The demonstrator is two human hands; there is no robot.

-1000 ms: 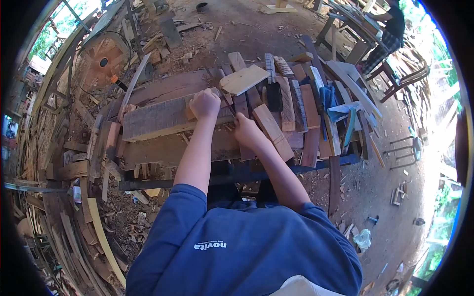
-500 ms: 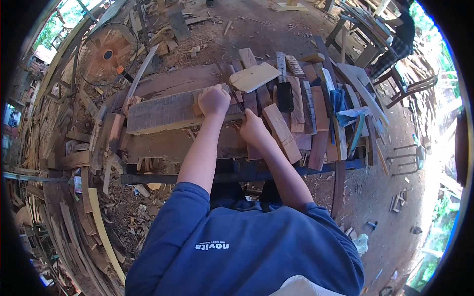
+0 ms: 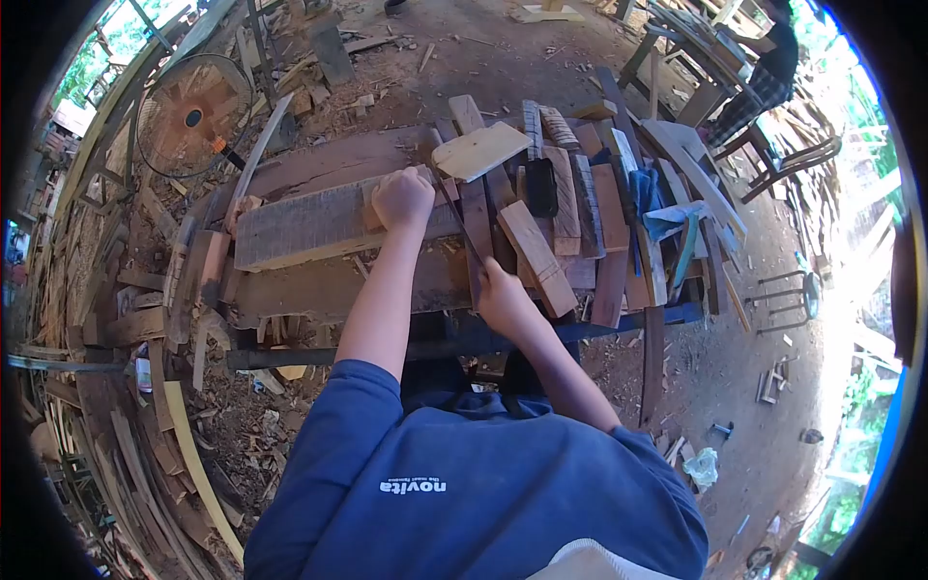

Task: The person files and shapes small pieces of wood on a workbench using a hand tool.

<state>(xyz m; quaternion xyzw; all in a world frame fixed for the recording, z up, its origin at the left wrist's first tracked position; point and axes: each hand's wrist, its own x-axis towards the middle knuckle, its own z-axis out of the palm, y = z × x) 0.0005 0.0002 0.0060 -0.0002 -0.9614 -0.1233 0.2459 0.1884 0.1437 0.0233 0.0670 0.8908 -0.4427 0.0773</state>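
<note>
My left hand [image 3: 403, 198] is closed over a small wooden block [image 3: 371, 215], pressing it on top of a thick grey beam [image 3: 309, 227]. Closed around the near end of a long, thin, dark tool [image 3: 471, 242] is my right hand [image 3: 503, 295], lower and to the right. The tool slants up and away past the right end of the block, close beside my left hand. Its exact kind I cannot tell, since it shows nearly edge-on. A pale wooden board [image 3: 480, 152] lies just beyond, and a short plank [image 3: 535, 259] is right of my right hand.
Several wood offcuts [image 3: 609, 208] crowd the right of the bench, with a black case-like object [image 3: 541, 188] and a blue cloth [image 3: 646, 198] among them. A round fan [image 3: 193, 118] stands at the left. Another person [image 3: 768, 72] is at the far right, near a chair [image 3: 793, 164].
My right hand has pulled back toward my body, drawing the thin tool with it, so more of its length shows. The left hand stays on the block. The view has shifted slightly.
</note>
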